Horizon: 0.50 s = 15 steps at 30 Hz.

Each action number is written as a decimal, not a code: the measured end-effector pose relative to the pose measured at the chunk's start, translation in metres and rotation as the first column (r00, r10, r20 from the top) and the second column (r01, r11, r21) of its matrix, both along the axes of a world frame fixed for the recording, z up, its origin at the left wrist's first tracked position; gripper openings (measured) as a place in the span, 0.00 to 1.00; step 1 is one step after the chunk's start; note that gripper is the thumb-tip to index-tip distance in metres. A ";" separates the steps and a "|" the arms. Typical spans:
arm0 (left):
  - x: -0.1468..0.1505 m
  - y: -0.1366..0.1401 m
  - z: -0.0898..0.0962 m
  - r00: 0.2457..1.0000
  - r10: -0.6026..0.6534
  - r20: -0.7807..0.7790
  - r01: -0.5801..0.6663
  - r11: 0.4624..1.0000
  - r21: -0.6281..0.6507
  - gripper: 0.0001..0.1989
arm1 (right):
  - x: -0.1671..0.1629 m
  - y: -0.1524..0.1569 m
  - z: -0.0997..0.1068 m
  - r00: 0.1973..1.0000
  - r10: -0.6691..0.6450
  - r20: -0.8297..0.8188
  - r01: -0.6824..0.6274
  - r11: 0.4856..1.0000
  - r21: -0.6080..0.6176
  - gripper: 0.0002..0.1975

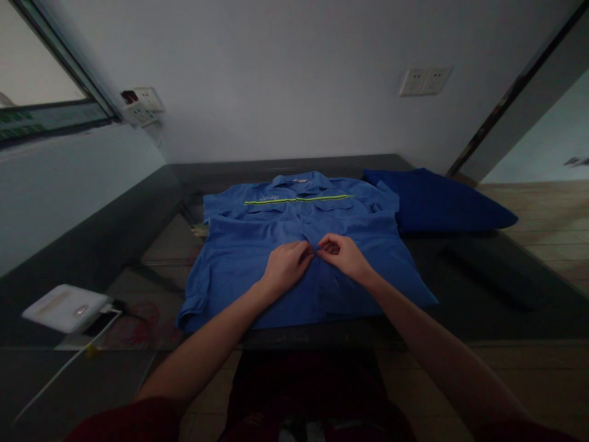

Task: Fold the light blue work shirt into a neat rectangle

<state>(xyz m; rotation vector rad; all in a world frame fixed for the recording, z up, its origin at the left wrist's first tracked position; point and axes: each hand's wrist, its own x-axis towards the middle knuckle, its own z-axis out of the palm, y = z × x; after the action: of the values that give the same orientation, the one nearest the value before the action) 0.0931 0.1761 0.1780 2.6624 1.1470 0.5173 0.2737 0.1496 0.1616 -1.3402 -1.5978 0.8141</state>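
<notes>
Clock reference: the shirt is taken as the dial centre; 12 o'clock is set toward the wall.
Shirt: a blue, collared fabric work shirt [368, 270] with a yellow-green chest stripe is laid flat, front up, on the dark, smooth-topped table [483, 319]; its collar is placed at 12 o'clock.
Left hand: the bare left hand [288, 264] is brought in from 7 o'clock; thumb and fingertips are pinched together on the shirt's front opening.
Right hand: the bare right hand [343, 255] is brought in from 5 o'clock; its fingertips are likewise pinched on the opening, just beside those of the left. Any button held is too small to be made out.
Cloth: a darker royal-blue fabric piece [451, 202] is set at 2 o'clock, against the shirt.
Black item: a long, black, dimly lit object [490, 273] is located at 3 o'clock.
White unit: a white, rounded box [69, 307] is positioned between 8 and 9 o'clock, with a white cable [59, 371] plugged in.
Wall socket: a white double socket plate [426, 81] is mounted at 1 o'clock.
</notes>
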 end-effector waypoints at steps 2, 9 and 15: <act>0.000 0.000 0.000 1.000 0.003 0.003 -0.003 1.000 0.001 0.07 | -0.001 -0.001 0.001 0.999 -0.029 0.045 0.028 0.999 0.018 0.07; 0.001 0.000 0.000 1.000 -0.008 -0.009 0.008 1.000 0.015 0.06 | -0.006 -0.003 -0.002 0.987 -0.054 0.150 0.047 0.998 0.052 0.07; 0.001 0.000 0.001 0.999 0.019 -0.034 -0.020 1.000 -0.012 0.07 | -0.003 0.000 -0.005 0.993 -0.033 0.115 0.031 0.999 0.015 0.10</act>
<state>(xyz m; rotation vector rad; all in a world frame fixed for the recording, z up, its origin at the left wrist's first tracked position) 0.0945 0.1757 0.1792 2.6624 1.1829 0.4683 0.2703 0.1492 0.1566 -1.4222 -1.6637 0.7163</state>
